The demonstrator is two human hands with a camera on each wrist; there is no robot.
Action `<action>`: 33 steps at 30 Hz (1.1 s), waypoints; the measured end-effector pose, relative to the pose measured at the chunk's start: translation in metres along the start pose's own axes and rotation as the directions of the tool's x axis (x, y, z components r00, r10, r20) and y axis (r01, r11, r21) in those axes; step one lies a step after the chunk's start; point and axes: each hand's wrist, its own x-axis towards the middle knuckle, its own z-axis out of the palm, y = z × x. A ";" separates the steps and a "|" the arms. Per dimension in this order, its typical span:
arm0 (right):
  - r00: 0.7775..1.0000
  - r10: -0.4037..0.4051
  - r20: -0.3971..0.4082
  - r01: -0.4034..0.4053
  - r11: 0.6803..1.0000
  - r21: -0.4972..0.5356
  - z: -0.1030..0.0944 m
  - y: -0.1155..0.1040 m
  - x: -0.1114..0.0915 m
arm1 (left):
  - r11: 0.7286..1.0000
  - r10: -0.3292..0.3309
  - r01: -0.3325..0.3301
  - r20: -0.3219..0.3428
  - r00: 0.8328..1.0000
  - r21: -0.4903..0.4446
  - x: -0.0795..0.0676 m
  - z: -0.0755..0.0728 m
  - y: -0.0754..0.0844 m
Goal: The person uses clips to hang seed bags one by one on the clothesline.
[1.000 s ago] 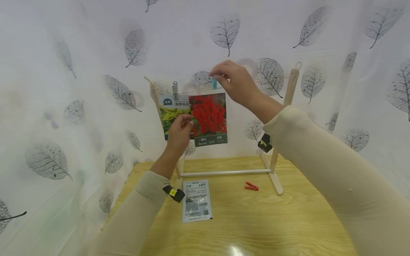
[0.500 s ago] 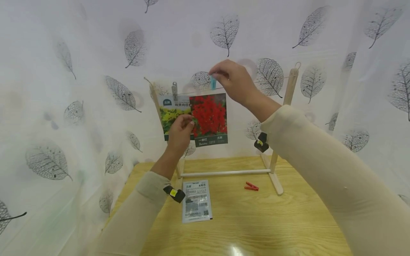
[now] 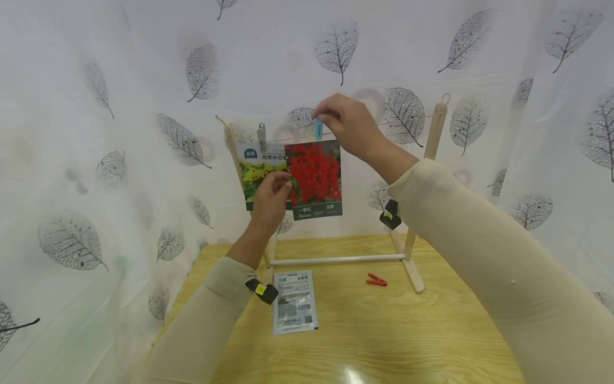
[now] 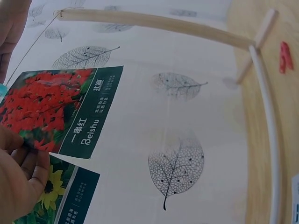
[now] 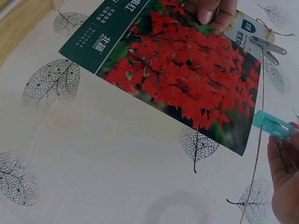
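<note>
The step in hand seems to be pegging the red flower packet onto the string. That packet is in the middle of the head view, a bit above centre. The left hand pinches it by its left edge, finger and thumb close together. The right hand, up and to the right of it, pinches a blue peg by its top end. In the right wrist view, the peg lies across the string and its tip meets the packet's top edge. I can't tell if it has bitten on.

To the left, partly behind the red one, the yellow flower packet hangs from a metal clip. Lower down, a silver packet and a red peg lie on the bench.

I think the next move calls for holding the packet's top right up to the string, getting the peg well over both, and only then letting go.
</note>
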 end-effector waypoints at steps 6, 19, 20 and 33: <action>1.000 0.021 0.018 -0.021 1.000 -0.012 0.002 0.000 0.000 | 1.000 0.011 -0.011 0.003 1.000 0.008 0.001 0.000 0.001; 0.996 0.056 0.067 -0.055 0.998 -0.019 0.006 -0.002 -0.004 | 1.000 0.000 0.000 0.005 1.000 0.021 0.001 -0.001 0.001; 0.996 0.057 0.071 -0.056 0.998 -0.018 0.006 -0.003 -0.004 | 1.000 0.001 -0.001 0.006 1.000 0.020 0.001 -0.001 0.001; 0.993 0.077 0.088 -0.076 0.997 -0.019 0.009 0.000 -0.007 | 1.000 0.011 -0.011 0.019 1.000 0.024 0.002 -0.001 -0.004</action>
